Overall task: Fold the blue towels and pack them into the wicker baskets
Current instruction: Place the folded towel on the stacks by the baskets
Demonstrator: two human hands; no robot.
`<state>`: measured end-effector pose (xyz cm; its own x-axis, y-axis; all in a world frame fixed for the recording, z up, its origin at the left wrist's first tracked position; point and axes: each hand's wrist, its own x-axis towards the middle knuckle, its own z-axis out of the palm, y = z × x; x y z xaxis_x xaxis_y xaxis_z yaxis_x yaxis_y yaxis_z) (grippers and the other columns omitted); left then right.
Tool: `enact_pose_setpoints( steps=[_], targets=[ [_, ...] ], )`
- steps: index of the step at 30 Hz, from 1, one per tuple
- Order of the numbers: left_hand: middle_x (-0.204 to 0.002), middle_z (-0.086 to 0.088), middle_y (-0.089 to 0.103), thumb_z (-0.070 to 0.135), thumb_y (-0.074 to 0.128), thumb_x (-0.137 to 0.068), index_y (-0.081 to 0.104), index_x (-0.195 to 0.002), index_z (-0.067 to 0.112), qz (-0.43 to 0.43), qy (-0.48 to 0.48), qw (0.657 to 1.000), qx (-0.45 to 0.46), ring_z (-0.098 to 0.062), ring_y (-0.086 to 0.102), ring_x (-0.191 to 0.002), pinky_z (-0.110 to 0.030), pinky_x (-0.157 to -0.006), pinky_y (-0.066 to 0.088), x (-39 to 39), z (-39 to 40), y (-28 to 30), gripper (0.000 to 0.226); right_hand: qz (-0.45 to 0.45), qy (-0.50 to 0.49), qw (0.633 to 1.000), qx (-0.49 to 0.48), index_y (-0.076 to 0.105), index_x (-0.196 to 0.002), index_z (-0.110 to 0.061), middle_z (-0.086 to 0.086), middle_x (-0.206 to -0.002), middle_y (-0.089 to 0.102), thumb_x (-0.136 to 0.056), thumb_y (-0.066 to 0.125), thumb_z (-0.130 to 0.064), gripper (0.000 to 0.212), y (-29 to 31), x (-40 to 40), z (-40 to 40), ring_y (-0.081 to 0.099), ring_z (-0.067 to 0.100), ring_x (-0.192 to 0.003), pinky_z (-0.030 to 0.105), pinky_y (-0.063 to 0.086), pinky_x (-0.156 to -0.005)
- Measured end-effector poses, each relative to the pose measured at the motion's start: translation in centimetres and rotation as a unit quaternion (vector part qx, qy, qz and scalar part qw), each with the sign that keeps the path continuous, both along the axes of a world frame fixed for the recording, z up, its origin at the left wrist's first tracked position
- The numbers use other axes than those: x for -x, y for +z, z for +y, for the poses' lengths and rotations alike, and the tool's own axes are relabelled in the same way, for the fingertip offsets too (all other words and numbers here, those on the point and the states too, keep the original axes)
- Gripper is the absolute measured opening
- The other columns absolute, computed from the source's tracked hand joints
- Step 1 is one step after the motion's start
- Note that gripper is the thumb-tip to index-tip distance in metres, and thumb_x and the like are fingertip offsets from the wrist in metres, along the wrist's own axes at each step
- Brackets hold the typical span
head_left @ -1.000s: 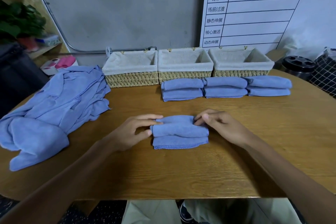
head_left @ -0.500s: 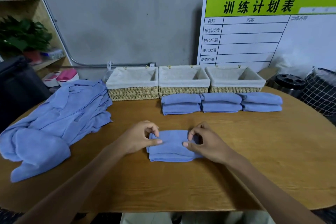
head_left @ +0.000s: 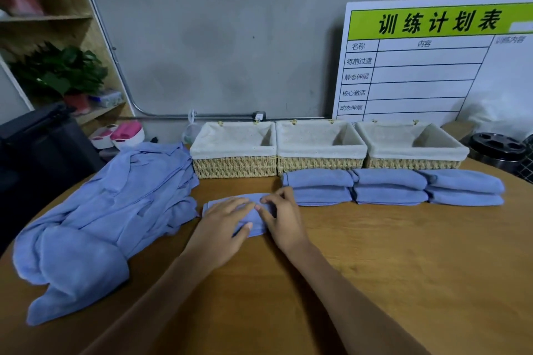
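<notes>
Two hands, left hand (head_left: pixel 220 225) flat and right hand (head_left: pixel 281 215) curled, rest on a folded blue towel (head_left: pixel 253 215) on a wooden table (head_left: pixel 403 253), before three wicker baskets (head_left: pixel 320 150).

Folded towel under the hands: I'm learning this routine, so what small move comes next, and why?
Probably slide the towel right, against the left stack. Both hands, left and right, rest on it; it lies folded in front of the left basket, in line with the stacks.
</notes>
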<state>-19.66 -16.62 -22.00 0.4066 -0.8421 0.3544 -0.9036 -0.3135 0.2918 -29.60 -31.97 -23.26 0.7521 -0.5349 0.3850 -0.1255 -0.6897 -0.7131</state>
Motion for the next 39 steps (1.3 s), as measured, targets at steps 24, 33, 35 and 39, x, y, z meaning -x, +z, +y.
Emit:
enact_pose_setpoints(
  steps=[24,33,35,39],
  targets=[
    [-0.147,0.019,0.044,0.038,0.049,-0.102,0.054,-0.143,0.03,0.013,-0.079,0.997,0.021,-0.004,0.032,-0.142,-0.032,-0.118,0.02,-8.9,-6.6,-1.9,0.042,-0.143,-0.13,0.975,-0.106,0.067,-0.092,-0.016,-0.005,-0.09,0.065,-0.096,0.057,-0.009,0.013,-0.4,0.5,-1.3,0.059,0.006,-0.085,0.018,0.045,-0.076],
    [-0.151,0.008,0.049,0.027,0.053,-0.104,0.054,-0.144,0.026,-0.005,-0.054,0.998,0.013,-0.014,0.035,-0.144,-0.041,-0.12,0.025,-8.1,-7.0,-1.7,0.04,-0.091,-0.111,0.987,-0.076,0.066,-0.091,-0.014,-0.003,-0.091,0.062,-0.095,0.058,-0.009,0.01,-0.4,0.3,-1.1,0.056,0.004,-0.087,0.006,0.037,-0.077],
    [-0.155,0.006,0.043,0.028,0.049,-0.106,0.049,-0.148,0.025,-0.025,-0.049,0.998,-0.017,-0.015,0.031,-0.147,-0.041,-0.121,0.022,-7.7,-6.8,-1.1,0.042,-0.071,-0.094,0.991,-0.063,0.065,-0.089,-0.014,-0.003,-0.089,0.061,-0.095,0.057,-0.009,0.011,-0.3,0.4,-1.0,0.055,0.006,-0.084,0.006,0.037,-0.074],
    [-0.166,0.004,0.019,0.035,0.035,-0.109,0.024,-0.158,0.023,-0.088,-0.054,0.984,-0.145,-0.017,0.015,-0.152,-0.038,-0.123,0.01,-6.5,-6.1,1.7,0.052,-0.047,-0.079,0.996,-0.006,0.065,-0.086,-0.013,0.0,-0.087,0.063,-0.093,0.059,-0.007,0.011,-0.5,0.5,-1.1,0.053,0.012,-0.082,0.018,0.031,-0.068]
  ],
)
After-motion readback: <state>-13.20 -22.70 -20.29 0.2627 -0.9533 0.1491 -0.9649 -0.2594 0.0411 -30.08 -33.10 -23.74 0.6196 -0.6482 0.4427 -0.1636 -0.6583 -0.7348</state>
